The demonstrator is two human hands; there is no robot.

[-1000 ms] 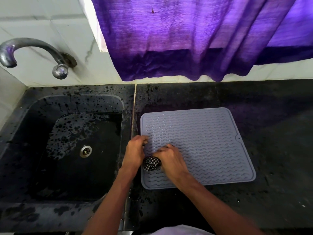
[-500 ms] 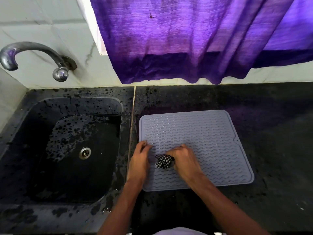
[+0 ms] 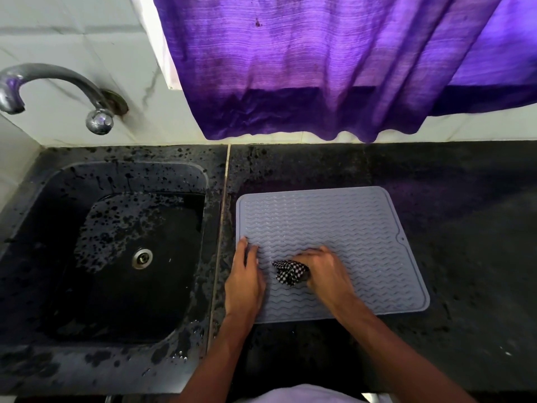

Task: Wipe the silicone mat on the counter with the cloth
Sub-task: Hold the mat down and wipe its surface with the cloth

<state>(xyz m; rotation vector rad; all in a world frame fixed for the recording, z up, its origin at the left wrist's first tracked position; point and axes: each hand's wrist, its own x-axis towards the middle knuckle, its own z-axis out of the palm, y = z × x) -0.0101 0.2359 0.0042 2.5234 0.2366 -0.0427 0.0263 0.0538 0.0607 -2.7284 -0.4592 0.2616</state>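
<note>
Low at centre frame, our right hand [image 3: 327, 276] grips the bunched black-and-white checked cloth [image 3: 289, 272] on the grey wavy-ribbed silicone mat [image 3: 348, 222] on the dark bench [image 3: 465, 257]; our left hand [image 3: 244, 282] presses its left edge, fingers [image 3: 253, 253] straight.

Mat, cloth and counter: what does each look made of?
The mat looks like matte grey silicone or rubber: moulded wavy ridges and a raised rim. The cloth, bunched in the right hand, looks like thin woven fabric, black-and-white checked. The counter looks like dark speckled stone, perhaps granite, with a dull sheen.
</note>
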